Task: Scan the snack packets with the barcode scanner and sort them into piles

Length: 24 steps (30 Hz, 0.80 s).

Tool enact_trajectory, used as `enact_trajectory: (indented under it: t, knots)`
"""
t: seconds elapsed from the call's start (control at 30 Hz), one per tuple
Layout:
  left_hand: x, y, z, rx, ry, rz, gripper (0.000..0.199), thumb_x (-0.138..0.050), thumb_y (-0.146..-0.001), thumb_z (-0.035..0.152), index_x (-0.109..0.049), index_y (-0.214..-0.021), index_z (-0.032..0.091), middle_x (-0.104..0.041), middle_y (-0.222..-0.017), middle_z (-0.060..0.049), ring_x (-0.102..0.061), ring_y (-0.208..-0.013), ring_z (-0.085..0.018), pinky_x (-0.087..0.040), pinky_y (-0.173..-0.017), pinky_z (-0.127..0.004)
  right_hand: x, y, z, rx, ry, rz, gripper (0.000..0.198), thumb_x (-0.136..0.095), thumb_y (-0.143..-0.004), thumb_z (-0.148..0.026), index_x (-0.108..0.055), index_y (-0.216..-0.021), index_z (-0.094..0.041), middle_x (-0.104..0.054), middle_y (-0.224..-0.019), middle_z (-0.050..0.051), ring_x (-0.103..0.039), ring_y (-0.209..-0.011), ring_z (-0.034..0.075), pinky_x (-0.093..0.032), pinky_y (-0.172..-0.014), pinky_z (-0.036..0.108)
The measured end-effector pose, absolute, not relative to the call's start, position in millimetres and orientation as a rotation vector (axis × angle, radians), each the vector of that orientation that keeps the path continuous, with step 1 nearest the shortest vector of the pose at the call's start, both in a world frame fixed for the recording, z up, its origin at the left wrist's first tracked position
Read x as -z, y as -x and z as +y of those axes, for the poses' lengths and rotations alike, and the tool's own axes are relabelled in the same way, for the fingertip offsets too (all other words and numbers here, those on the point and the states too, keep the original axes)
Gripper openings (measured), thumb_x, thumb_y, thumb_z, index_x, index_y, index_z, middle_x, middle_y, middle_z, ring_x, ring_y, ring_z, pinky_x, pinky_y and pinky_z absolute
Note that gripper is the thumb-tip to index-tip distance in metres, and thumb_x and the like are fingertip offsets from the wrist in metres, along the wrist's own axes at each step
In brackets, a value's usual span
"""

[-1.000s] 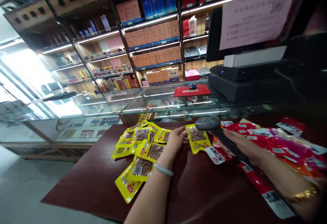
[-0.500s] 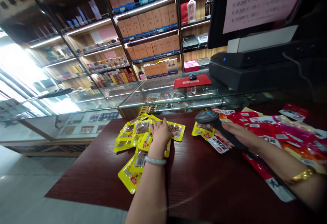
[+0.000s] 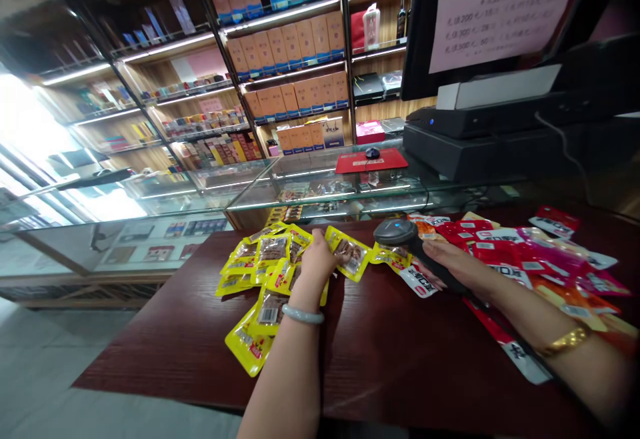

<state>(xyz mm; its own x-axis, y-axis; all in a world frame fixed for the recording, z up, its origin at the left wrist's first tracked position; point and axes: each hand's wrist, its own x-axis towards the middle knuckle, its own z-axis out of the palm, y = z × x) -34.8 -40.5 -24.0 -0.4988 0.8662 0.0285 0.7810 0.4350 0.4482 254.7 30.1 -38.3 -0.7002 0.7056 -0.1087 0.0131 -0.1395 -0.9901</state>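
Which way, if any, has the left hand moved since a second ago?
Yes: the left hand has shifted leftward, judged against the red mouse mat.

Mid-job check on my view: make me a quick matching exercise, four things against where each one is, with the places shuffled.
Things:
1. Barcode scanner
2. Computer mouse
3. Pale bangle
4. Pink notice

Places:
A. Around the left wrist
B. On the monitor
C. In the right hand
D. On the red mat

Pairs: 1-C, 2-D, 3-A, 4-B
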Motion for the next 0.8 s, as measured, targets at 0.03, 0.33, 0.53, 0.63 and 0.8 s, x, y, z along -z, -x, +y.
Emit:
enact_trajectory:
  t: [0.03,0.33,0.53,0.63,0.8]
  knots:
    - [23,36,-40,-0.724,-1.404,2.482,0.074,-0.081,-0.067,0.043,-0.035,-0.121,0.020,-0.069,-0.107,-0.015,-0.068,-0.102,-0.032,-0.046,-0.083,-0.036,39,-255,29,-1.882,0.809,-1.666,0.051,-0.063,-0.080,-0.071,-0.049,-0.081,-0.022,-0.056,-0.053,-0.004,-0.042,-0.039,0.009,-0.034,-0.042,0.024]
    - [18,32,-39,-1.150,-1.209,2.504,0.069,-0.080,-0.069,0.041,-0.036,-0.119,0.021,-0.067,-0.103,-0.012,-0.068,-0.097,-0.028,-0.048,-0.083,-0.037,41,-254,20,-1.878,0.769,-1.802,0.052,-0.057,-0.084,-0.072,-0.048,-0.085,-0.021,-0.053,-0.056,-0.006,-0.043,-0.041,0.008,-0.033,-0.043,0.023]
    - [28,27,-34,-1.339,-1.164,2.396,0.071,-0.082,-0.067,0.033,-0.039,-0.122,0.020,-0.067,-0.099,-0.009,-0.069,-0.091,-0.026,-0.051,-0.082,-0.038,39,-253,19,-1.898,0.760,-1.832,0.053,-0.056,-0.083,-0.073,-0.049,-0.088,-0.020,-0.053,-0.058,-0.006,-0.042,-0.040,0.007,-0.031,-0.042,0.022]
    - [37,21,-27,-1.461,-1.185,2.097,0.070,-0.079,-0.071,0.024,-0.039,-0.128,0.020,-0.069,-0.103,-0.008,-0.070,-0.089,-0.021,-0.054,-0.084,-0.036,37,-253,17,-1.903,0.767,-1.822,0.053,-0.058,-0.083,-0.072,-0.050,-0.087,-0.020,-0.053,-0.057,-0.006,-0.042,-0.040,0.007,-0.031,-0.042,0.021]
    - [40,13,-29,-1.339,-1.521,1.882,0.056,-0.074,-0.076,0.022,-0.053,-0.128,0.021,-0.067,-0.123,-0.012,-0.066,-0.108,-0.022,-0.051,-0.095,-0.038,41,-255,18,-1.890,0.805,-1.836,0.049,-0.056,-0.086,-0.069,-0.050,-0.086,-0.020,-0.054,-0.058,-0.005,-0.043,-0.042,0.007,-0.032,-0.044,0.021]
